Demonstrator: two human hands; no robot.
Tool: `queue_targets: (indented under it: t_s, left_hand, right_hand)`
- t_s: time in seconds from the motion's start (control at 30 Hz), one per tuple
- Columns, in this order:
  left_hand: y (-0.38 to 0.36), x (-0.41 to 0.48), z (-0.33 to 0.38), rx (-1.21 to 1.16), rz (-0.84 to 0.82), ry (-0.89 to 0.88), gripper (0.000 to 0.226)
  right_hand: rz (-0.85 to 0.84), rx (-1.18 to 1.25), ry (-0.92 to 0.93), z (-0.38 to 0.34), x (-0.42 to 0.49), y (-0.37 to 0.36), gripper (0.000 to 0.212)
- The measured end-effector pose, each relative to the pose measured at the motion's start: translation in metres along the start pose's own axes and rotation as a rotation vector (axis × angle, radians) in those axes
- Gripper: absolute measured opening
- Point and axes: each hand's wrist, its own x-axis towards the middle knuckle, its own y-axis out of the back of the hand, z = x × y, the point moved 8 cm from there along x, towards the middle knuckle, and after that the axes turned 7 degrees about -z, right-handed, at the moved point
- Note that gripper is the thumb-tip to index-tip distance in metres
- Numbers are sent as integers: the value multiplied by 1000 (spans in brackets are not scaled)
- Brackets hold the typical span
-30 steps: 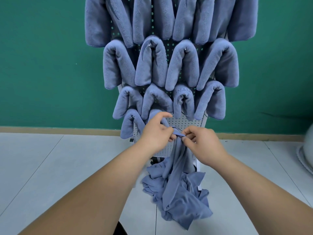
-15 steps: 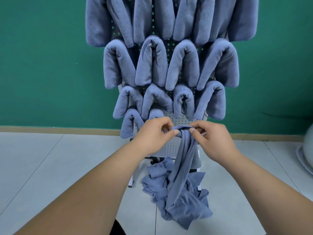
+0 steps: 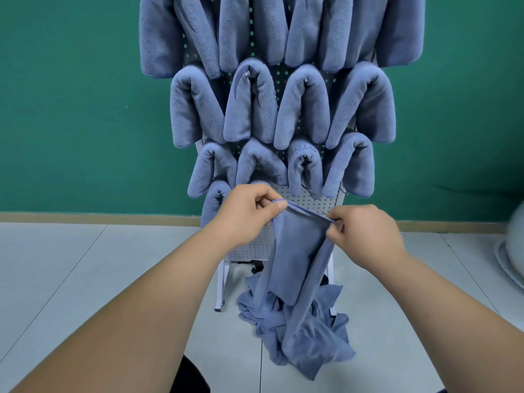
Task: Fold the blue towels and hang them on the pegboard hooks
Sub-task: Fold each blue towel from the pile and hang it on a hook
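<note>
green wall [image 3: 71, 109] fills the background, with a tan baseboard [image 3: 85, 218] along its foot and pale floor tiles [image 3: 71, 265] below. at the middle a white pegboard [image 3: 312, 201] rises on a stand [image 3: 220, 285]. rows of folded blue towels [image 3: 249, 103] draped over hooks [image 3: 304, 156] cover its upper part, with 4 in each of the 2 full rows in view. only the lower stretch of the board shows bare.

in front of that bare stretch the left hand [image 3: 246, 214] pinches 1 end of the top edge of a loose towel [image 3: 297, 251] between thumb and curled fingers. this towel hangs from that edge in a long narrow fold, and its lower end reaches the floor. the right hand [image 3: 365, 234] pinches the other end of the same edge, fingers curled, slightly lower than the left, so the edge runs taut between the 2 hands.

beneath them a crumpled heap of blue towels [image 3: 312, 336] lies on the tiles at the foot of the stand. at the far right edge a white rounded object [image 3: 513, 251] is partly in view; i cannot tell what it is.
</note>
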Motion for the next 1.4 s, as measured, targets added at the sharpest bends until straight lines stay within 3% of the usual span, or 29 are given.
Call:
queue_targets:
  t_s: [0.3, 0.4, 0.57, 0.67, 0.87, 1.03, 1.4]
  left_hand:
    - [86, -12, -50, 248, 446, 248, 14]
    - [105, -19, -69, 297, 528, 370, 15]
    - [84, -15, -74, 363, 376, 402, 10]
    - [45, -4, -59, 256, 180, 309, 8]
    - [-44, 4, -7, 29, -151, 85, 31]
    - [-63, 3, 3, 115, -81, 41, 8]
    - [-9, 3, -3, 86, 124, 38, 13]
  right_hand:
    - [-117, -106, -204, 61, 5, 0, 11]
    - [-150, -66, -266, 89, 6, -5, 15]
    - [-186, 249, -173, 90, 7, -12, 25]
    - [-157, 360, -58, 65, 7, -7, 23]
    - [-39, 610, 113, 4, 5, 8, 10]
    - [-44, 650, 141, -15, 0, 5, 16]
    - [-261, 351, 86, 20, 10, -29, 12]
